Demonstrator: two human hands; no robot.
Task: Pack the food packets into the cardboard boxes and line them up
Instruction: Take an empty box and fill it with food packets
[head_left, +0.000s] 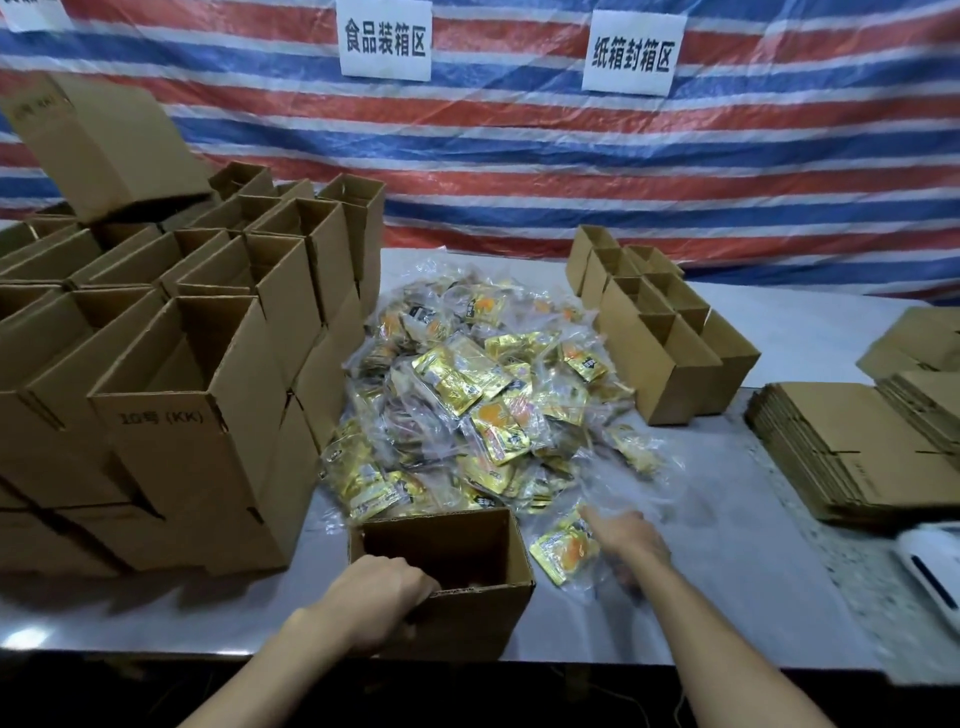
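An open cardboard box (467, 608) stands at the table's near edge. My left hand (379, 587) grips its near-left rim, fingers curled over the edge. A big heap of yellow food packets (467, 395) in clear wrap fills the middle of the table behind the box. To the right of the box, my right hand (626, 540) reaches over a yellow packet (563, 551) lying on the table; the hand is blurred and its fingers cannot be made out. Several open boxes (670, 332) stand in a line at the back right.
A tall stack of open empty boxes (171, 364) fills the left side of the table. Flattened cardboard (852, 447) is piled at the right, with a white device (930, 566) near the right edge. A striped tarp with paper signs hangs behind.
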